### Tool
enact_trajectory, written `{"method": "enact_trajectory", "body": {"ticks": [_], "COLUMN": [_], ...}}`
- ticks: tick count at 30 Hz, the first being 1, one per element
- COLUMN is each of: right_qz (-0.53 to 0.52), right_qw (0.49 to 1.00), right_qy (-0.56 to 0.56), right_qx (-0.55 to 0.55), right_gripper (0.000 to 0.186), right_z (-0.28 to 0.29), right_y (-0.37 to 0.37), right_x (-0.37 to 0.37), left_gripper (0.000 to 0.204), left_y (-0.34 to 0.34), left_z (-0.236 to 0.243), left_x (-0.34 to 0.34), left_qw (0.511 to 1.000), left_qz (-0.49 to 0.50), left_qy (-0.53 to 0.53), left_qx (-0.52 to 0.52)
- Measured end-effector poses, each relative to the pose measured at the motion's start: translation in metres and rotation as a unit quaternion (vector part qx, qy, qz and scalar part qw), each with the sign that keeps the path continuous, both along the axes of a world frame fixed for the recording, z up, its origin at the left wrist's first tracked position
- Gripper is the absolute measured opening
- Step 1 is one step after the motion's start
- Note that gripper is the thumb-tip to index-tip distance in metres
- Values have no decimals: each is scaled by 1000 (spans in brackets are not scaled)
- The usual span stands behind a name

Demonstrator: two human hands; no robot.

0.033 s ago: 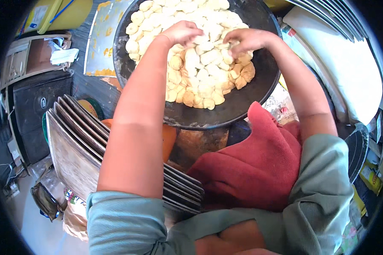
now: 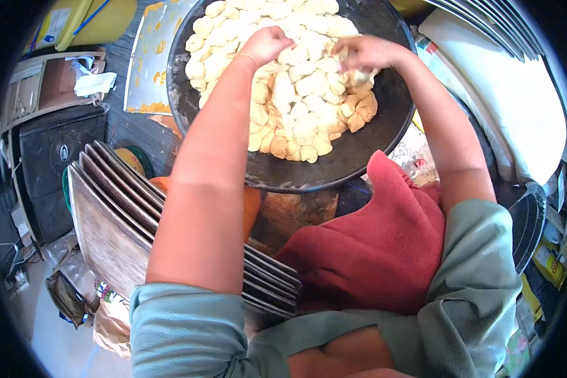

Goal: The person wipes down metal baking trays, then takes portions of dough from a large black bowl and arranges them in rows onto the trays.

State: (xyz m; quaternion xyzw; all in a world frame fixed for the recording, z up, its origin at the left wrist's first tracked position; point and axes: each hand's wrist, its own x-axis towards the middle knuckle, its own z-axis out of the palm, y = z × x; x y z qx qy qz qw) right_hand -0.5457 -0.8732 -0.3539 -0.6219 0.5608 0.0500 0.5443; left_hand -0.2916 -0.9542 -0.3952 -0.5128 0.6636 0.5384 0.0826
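A heap of pale, rounded dough pieces (image 2: 305,116) lies in a wide black pan (image 2: 353,154); some pieces near its lower edge look browner. Over the upper left part of the heap is my left hand (image 2: 266,45), its fingers drawn together in a pinch. What sits between those fingertips, if anything, is hidden. My right hand (image 2: 366,53) reaches in from the right over the dough's right side, fingers bent downward. Motion smears its fingertips, so I cannot tell whether they grip a piece.
Flat metal trays (image 2: 110,230) stand on edge by my left forearm. A red cloth (image 2: 384,252) covers my lap below the pan. White sacks (image 2: 510,94) lie at the right under more trays (image 2: 485,25). A stained metal sheet (image 2: 150,60) and yellow bucket (image 2: 104,25) are upper left.
My left hand has shifted slightly upward and its fingers have come closer together. My right hand stays over the same side of the dough, its fingers bent a little differently.
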Motion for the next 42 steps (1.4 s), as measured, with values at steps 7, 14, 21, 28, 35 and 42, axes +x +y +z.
{"method": "enact_trajectory", "body": {"ticks": [7,14,21,28,35,42], "right_qz": [-142,210,-193,168,-53,39], "right_qw": [937,959,906,955,940,958], "right_qy": [169,-40,162,-5,21,155], "right_qx": [-269,-184,-341,-243,-336,-238], "right_gripper": [81,46,87,68,65,79], "right_z": [-115,-33,-106,-50,-53,-84], "right_y": [-26,36,-23,48,4,39], "right_x": [8,7,1,21,-13,21], "left_gripper": [77,48,103,63,90,110], "left_y": [49,12,40,25,62,89], "left_z": [0,36,-21,32,-25,-9], "left_x": [-37,-11,-37,-12,-31,-29], "left_qw": [938,992,959,971,962,965], "left_qz": [-176,-103,-112,-156,-88,-234], "left_qy": [-186,15,-176,-21,-105,-120], "left_qx": [-233,73,-192,178,-236,11]}}
